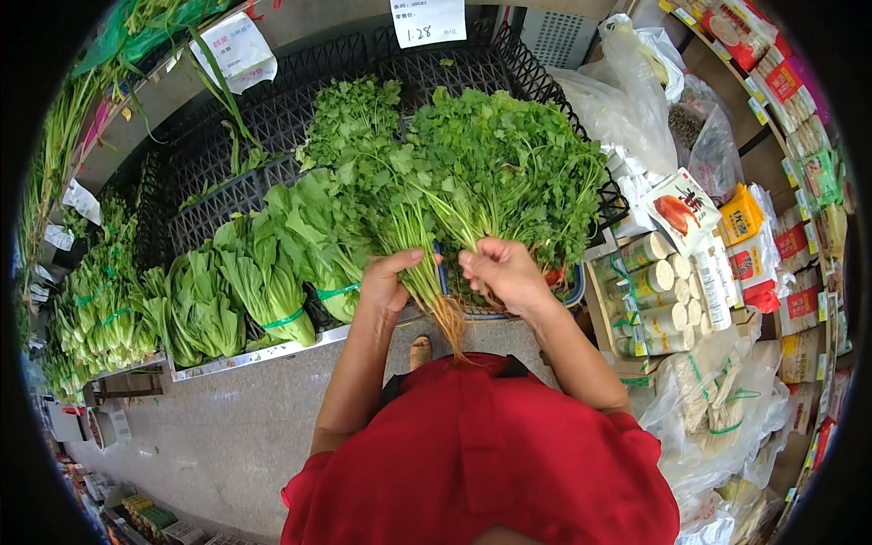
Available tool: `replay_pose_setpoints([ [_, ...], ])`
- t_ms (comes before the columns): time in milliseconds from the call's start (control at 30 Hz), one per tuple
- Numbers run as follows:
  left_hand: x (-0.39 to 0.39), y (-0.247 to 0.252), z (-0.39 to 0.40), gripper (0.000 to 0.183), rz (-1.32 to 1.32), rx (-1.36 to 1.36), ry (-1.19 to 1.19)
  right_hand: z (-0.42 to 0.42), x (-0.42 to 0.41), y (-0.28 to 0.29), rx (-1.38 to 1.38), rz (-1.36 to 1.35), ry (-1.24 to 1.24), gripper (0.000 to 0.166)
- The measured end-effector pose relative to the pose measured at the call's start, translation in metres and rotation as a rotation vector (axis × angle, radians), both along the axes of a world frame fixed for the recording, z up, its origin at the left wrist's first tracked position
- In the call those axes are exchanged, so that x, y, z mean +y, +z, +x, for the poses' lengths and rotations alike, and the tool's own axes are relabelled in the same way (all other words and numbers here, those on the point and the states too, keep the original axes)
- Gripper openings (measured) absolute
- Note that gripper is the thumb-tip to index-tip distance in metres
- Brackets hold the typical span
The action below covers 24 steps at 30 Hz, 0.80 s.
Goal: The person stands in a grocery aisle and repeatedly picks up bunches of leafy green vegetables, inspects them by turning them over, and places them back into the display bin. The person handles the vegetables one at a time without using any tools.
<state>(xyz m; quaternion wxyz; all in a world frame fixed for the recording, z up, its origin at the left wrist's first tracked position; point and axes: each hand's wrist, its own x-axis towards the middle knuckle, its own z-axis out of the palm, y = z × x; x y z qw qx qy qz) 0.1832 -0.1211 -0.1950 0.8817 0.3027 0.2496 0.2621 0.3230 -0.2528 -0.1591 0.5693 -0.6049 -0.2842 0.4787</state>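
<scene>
My left hand (pixel 392 276) is closed around the stems of a cilantro bunch (pixel 417 262), whose brown roots hang toward my red shirt. Beside it, my right hand (pixel 503 272) pinches the stems of some cilantro (pixel 460 218) just above the basket's near edge. A large heap of loose cilantro (pixel 504 150) lies beyond my right hand. More leafy cilantro (pixel 357 109) rests behind the held bunch. Left of my left hand stand leafy green bundles (pixel 276 293), some tied with green bands. The fingertips of both hands are partly hidden by stems.
Black plastic crates (pixel 272 109) line the sloping display behind the greens, with a metal edge (pixel 262 353) at the front. To the right are a wooden box of wrapped noodle rolls (pixel 654 272), plastic bags (pixel 613 82) and shelves of packets. My foot (pixel 420 351) is on the tiled floor below.
</scene>
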Motion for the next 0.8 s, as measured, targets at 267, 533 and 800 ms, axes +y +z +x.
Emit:
replay_pose_setpoints([
  [267, -0.002, -0.003, 0.001, 0.027, -0.001, -0.017, 0.051, -0.011, -0.007, 0.003, -0.022, -0.031, 0.019, 0.022],
  [533, -0.003, -0.004, -0.001, 0.023, 0.003, -0.002, 0.095, -0.012, -0.009, 0.006, 0.065, 0.066, -0.147, 0.006],
  [800, -0.01, -0.001, 0.003, 0.019, -0.006, 0.012, 0.046, -0.029, -0.01, 0.002, -0.09, 0.069, 0.078, 0.015],
])
